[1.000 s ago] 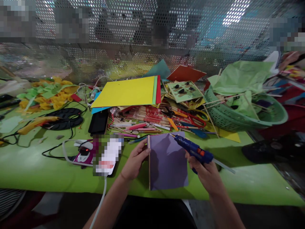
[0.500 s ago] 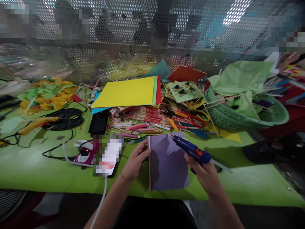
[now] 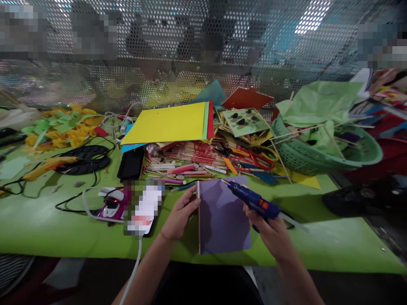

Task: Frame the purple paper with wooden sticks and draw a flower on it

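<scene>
A purple sheet (image 3: 224, 228) lies at the front of the green table, with a thin wooden stick (image 3: 199, 226) along its left edge. My left hand (image 3: 181, 212) grips that edge, thumb on top near the stick and fingers partly hidden behind it. My right hand (image 3: 270, 228) is wrapped round the handle of a blue glue gun (image 3: 252, 199). The gun's nozzle points left over the sheet's upper part. A pale glue stick (image 3: 294, 222) sticks out of the gun's rear end.
Behind the sheet lie pens (image 3: 190, 169), scissors (image 3: 262, 159) and yellow card (image 3: 165, 123). A green basket (image 3: 330, 159) stands at the right. On the left are a phone (image 3: 148, 207) with a white cable, a power strip (image 3: 111, 207) and a yellow glue gun (image 3: 51, 165).
The blue glue gun has shifted very slightly left over the sheet. My left hand stays on the sheet's edge.
</scene>
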### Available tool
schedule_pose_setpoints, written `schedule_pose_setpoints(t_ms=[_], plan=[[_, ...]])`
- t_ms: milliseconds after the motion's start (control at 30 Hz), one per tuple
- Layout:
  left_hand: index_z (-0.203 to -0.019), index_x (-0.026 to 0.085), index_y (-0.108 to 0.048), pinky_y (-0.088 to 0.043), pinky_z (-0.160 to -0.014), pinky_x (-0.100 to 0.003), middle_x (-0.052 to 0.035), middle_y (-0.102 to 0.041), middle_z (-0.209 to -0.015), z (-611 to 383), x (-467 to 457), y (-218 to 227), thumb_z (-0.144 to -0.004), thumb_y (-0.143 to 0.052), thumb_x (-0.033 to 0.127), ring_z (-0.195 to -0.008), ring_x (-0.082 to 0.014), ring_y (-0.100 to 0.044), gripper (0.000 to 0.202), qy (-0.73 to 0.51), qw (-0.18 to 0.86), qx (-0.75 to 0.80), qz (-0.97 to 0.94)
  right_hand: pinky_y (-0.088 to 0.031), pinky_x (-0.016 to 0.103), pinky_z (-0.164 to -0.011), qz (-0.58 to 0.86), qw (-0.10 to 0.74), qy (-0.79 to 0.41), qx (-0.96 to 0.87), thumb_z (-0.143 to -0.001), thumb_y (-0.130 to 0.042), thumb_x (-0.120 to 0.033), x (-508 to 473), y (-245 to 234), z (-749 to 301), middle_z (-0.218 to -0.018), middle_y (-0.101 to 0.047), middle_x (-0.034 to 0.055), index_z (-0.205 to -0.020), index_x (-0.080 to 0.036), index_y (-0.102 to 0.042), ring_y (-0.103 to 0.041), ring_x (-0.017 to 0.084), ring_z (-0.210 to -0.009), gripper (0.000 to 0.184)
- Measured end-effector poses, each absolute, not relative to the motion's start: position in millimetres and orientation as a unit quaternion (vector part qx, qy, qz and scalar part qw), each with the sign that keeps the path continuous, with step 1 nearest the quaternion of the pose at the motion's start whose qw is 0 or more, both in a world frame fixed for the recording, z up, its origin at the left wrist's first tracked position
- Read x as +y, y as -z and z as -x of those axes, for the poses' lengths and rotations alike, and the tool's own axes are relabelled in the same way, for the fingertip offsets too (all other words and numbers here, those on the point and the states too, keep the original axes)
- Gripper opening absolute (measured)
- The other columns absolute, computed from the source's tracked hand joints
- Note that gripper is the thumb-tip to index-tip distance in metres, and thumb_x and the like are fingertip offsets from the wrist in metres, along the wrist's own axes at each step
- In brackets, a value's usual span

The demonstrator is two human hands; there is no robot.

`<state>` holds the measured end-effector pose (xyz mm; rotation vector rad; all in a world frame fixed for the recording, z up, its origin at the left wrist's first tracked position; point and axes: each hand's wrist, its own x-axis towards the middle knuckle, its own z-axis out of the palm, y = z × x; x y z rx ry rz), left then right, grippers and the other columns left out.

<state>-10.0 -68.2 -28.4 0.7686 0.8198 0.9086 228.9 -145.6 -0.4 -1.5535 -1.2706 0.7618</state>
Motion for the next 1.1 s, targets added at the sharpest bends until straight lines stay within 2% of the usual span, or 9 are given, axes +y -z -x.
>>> schedule_pose_setpoints(t_ms=[133,267,467,667,800,1100], plan=[[-0.13,0.026,-0.069,-0.052,-0.081,-0.023,-0.0065,-0.072,-0.124,11,-68,31,-0.081,-0.079,0.035,-0.098,-0.0177,-0.066,0.052,-0.42,0.747,0.373,-0.356,-0.044,0.031,-0.062,0.656,0.472,-0.303,-0.504,-0.087,-0.064,-0.058,-146,4,-233,-0.075,-0.062,0.0042,-0.077,-0.02,-0.064,-0.054,0.018,-0.067,0.039],[-0.129,0.028,-0.07,-0.052,-0.079,-0.023,-0.0053,-0.071,-0.127,11,-67,32,-0.08,-0.08,0.035,-0.099,-0.0179,-0.067,0.05,-0.421,0.743,0.378,-0.357,-0.042,0.031,-0.059,0.664,0.476,-0.309,-0.487,-0.089,-0.063,-0.058,-148,7,-237,-0.07,-0.057,0.0016,-0.083,-0.02,-0.064,-0.05,0.016,-0.062,0.039],[-0.125,0.027,-0.072,-0.052,-0.081,-0.025,-0.0051,-0.073,-0.124,9,-67,30,-0.078,-0.081,0.034,-0.098,-0.0187,-0.068,0.049,-0.43,0.741,0.382,-0.346,-0.037,0.029,-0.052,0.649,0.498,-0.33,-0.471,-0.088,-0.064,-0.061,-150,4,-238,-0.063,-0.051,-0.0001,-0.076,-0.022,-0.059,-0.046,0.016,-0.059,0.041],[-0.127,0.027,-0.071,-0.053,-0.079,-0.024,-0.0055,-0.073,-0.122,10,-66,30,-0.078,-0.081,0.035,-0.096,-0.0179,-0.068,0.05,-0.423,0.745,0.383,-0.345,-0.039,0.029,-0.054,0.645,0.498,-0.329,-0.476,-0.088,-0.064,-0.06,-150,6,-239,-0.064,-0.051,-0.0001,-0.073,-0.021,-0.057,-0.047,0.016,-0.06,0.042],[-0.126,0.027,-0.071,-0.053,-0.076,-0.023,-0.0061,-0.073,-0.121,10,-67,30,-0.078,-0.081,0.036,-0.097,-0.0183,-0.068,0.05,-0.422,0.741,0.389,-0.348,-0.04,0.03,-0.058,0.65,0.489,-0.309,-0.493,-0.09,-0.062,-0.06,-149,7,-240,-0.067,-0.053,0.0007,-0.073,-0.021,-0.059,-0.048,0.016,-0.062,0.043],[-0.13,0.028,-0.069,-0.054,-0.083,-0.024,-0.0056,-0.071,-0.128,11,-66,35,-0.081,-0.079,0.034,-0.104,-0.0196,-0.067,0.05,-0.425,0.743,0.378,-0.353,-0.043,0.031,-0.058,0.671,0.479,-0.297,-0.481,-0.084,-0.065,-0.065,-149,6,-238,-0.073,-0.061,0.0041,-0.079,-0.019,-0.065,-0.051,0.017,-0.062,0.047]])
